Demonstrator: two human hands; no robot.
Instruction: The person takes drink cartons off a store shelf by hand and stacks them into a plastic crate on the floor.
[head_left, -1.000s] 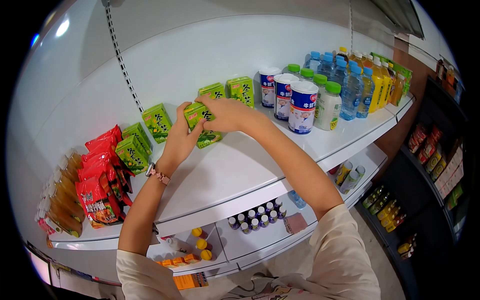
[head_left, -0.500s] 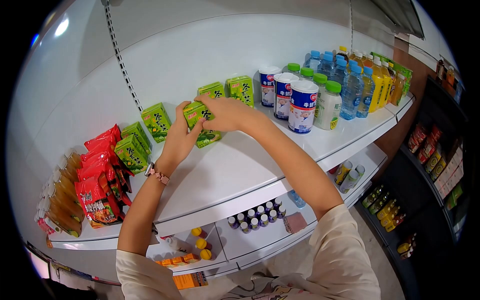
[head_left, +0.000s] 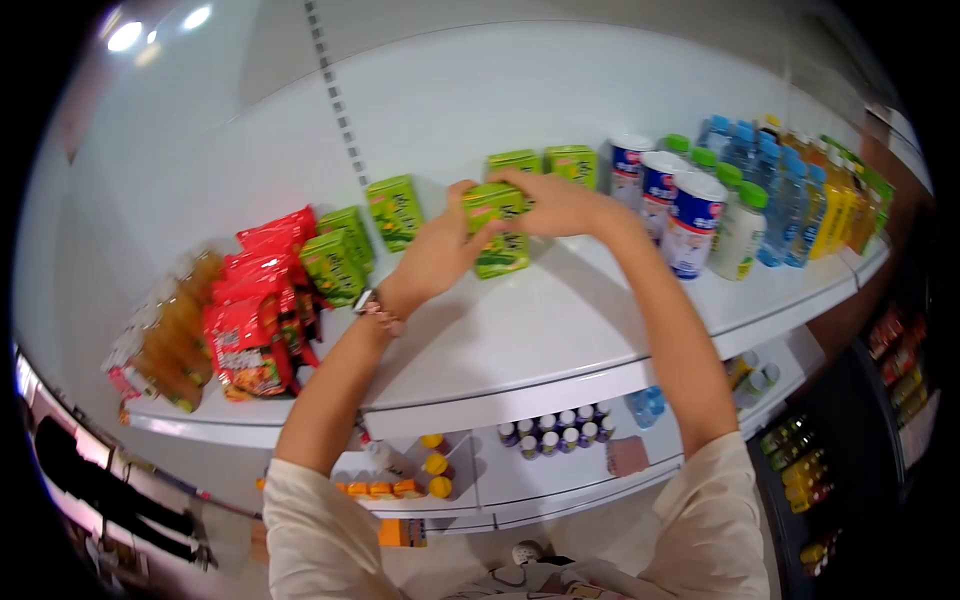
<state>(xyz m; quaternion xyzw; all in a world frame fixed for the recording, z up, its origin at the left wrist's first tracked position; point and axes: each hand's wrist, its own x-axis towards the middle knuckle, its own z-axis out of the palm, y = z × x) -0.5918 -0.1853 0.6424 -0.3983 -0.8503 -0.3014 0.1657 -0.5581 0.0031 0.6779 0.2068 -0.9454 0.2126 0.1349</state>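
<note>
Both my hands are on a green drink carton standing upright toward the middle of the white shelf. My left hand grips its left side, with the thumb across the front. My right hand reaches over its top and right side, and the fingers cover part of the printed front. Two matching cartons stand behind it, against the back panel. To the left are another upright green carton and a pair of green cartons one behind the other.
Red snack packets and amber bottles line the left end. White-and-blue cans, green-capped bottles and water bottles stand to the right. A lower shelf holds small purple bottles. A person in dark clothes is at far left.
The whole scene has shifted right and slightly up in view as the camera turned. Both hands stay on the same carton, which keeps about the same place among its neighbours.
</note>
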